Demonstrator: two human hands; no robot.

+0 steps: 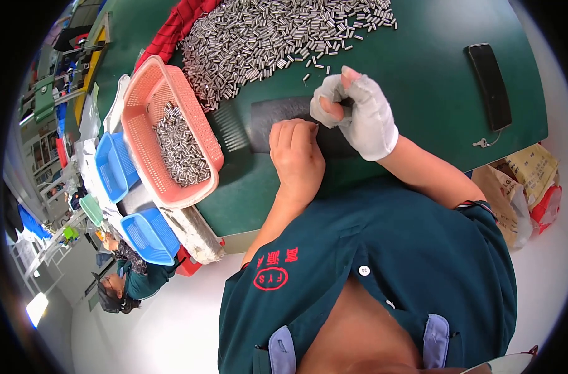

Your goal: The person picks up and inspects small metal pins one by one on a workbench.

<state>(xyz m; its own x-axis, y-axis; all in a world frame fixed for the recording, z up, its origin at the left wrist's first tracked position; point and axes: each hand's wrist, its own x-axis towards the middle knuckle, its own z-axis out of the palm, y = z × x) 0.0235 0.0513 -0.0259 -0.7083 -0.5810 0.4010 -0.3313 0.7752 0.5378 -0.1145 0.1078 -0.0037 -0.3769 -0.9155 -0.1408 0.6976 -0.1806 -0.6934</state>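
My left hand (296,153), bare, rests on a black mat (266,115) with its fingers curled and pressed together. Whatever it holds, if anything, is hidden under the fingers. Just to the right, over the mat's edge, is my right hand (366,118) in a white glove that leaves the thumb and a fingertip bare. Its fingers are bent inward, and I cannot make out anything in them. Beyond both hands a large heap of small metal pins (265,37) spreads over the green table (427,68), a few lying loose near the right hand.
Left of the mat stands a pink basket (134,118) holding more metal pins, with red cloth (172,28) behind it. Two blue baskets (114,168) sit farther left. A black phone (490,87) lies at the right. Bags (515,193) stand beside the table; a person (137,280) sits at lower left.
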